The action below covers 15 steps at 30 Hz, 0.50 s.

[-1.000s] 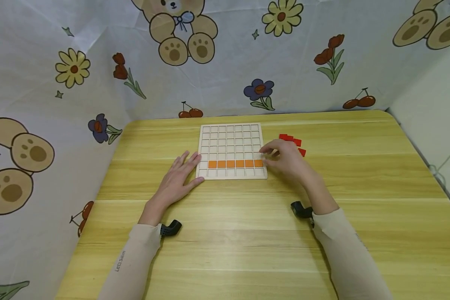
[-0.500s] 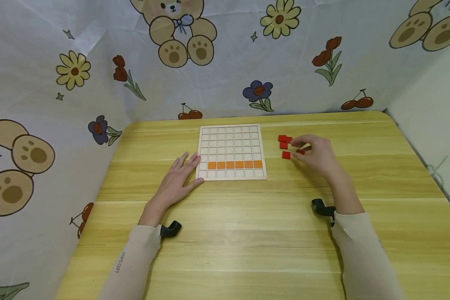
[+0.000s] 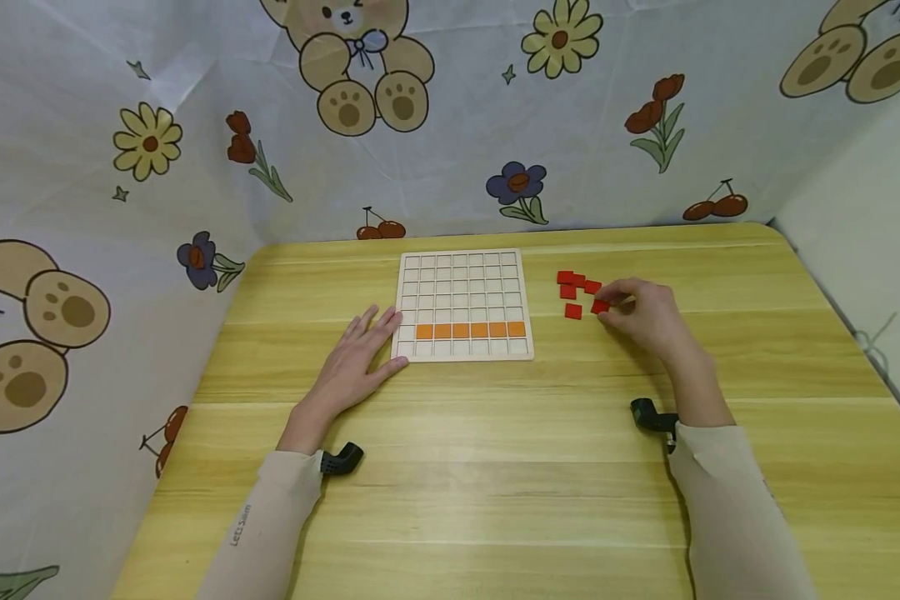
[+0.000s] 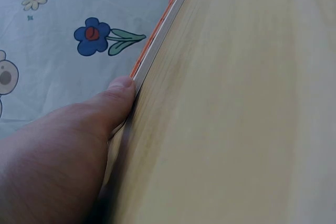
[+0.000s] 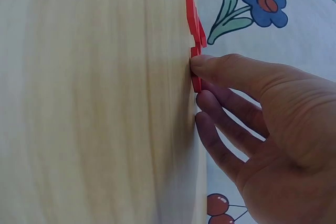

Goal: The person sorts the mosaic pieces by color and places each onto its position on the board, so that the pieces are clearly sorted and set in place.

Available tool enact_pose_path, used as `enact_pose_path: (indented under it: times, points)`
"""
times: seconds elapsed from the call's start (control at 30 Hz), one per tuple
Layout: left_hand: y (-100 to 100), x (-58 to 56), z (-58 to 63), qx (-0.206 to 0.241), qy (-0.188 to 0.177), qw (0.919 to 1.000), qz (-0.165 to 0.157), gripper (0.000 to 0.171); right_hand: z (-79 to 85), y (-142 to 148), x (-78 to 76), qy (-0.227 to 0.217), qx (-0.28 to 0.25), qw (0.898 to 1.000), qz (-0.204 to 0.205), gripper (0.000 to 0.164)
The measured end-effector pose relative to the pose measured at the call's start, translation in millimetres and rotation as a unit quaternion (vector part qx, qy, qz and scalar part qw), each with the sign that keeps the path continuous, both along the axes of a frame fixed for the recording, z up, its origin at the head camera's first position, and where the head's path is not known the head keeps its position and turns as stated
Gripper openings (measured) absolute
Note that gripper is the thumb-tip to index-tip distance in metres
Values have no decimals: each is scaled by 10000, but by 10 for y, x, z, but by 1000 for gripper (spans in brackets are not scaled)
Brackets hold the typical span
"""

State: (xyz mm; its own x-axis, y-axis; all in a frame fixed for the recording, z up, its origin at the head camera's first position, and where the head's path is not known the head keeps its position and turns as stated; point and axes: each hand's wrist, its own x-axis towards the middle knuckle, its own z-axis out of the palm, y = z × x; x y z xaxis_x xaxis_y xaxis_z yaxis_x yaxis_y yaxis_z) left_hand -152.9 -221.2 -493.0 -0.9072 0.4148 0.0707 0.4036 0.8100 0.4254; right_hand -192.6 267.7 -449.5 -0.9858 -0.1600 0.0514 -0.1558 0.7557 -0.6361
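Observation:
A pale wooden grid board (image 3: 461, 287) lies flat on the table, with a row of orange square tiles (image 3: 470, 330) in its second row from the near edge. My left hand (image 3: 348, 367) rests at the board's left side, fingers spread, fingertips on its edge and thumb at the near corner, also seen along the edge in the left wrist view. To the right of the board, my right hand (image 3: 648, 317) pinches a red square tile (image 3: 600, 307) between thumb and fingers. The right wrist view shows the thumb (image 5: 210, 66) against that tile, low at the tabletop.
Several loose red tiles (image 3: 567, 292) lie close together between the board and the right hand, some overlapping. The wooden table (image 3: 450, 467) extends toward the near side. Patterned cloth (image 3: 450, 167) hangs behind and to the left; a white wall (image 3: 862, 250) stands right.
From the board's right edge, my right hand has moved right to the red tiles and come down on the rightmost one. The left hand has stayed on the board.

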Motion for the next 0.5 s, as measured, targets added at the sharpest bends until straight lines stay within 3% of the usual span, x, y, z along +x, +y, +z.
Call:
enact_pose_path:
  times: [0.3, 0.5]
  points:
    - [-3, 4, -4, -8, -18, 10000, 0, 78, -17, 0, -5, 240, -10, 9997, 74, 22]
    - [0, 0, 2, 18, -22, 10000, -5, 78, 7, -33, -28, 170, -114, 9998, -11, 23]
